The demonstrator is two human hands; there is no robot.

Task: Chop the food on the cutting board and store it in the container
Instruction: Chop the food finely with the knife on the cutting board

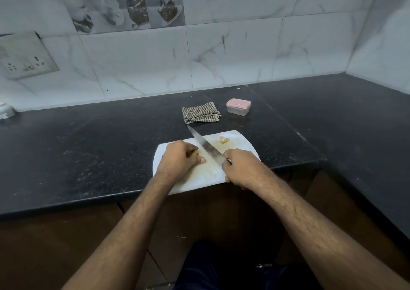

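Head view: small yellowish food (195, 154) lies on the white, round-cornered board (240, 142), pinched under the curled fingers of the left hand (177, 158). More pale cut bits (224, 140) lie near the board's far edge. The right hand (240, 169) clamps the handle of a knife (205, 144), its steel blade pointing away and leftward. Behind on the black speckled table (88, 145) lie a checked cloth (199, 112) and a clear, pink-lidded box (238, 107).

Home kitchen — black countertop (88, 147), tiled backsplash (221, 52)

Knife handle (228, 161) hidden in right fist; food (195, 154) mostly under left fingers.
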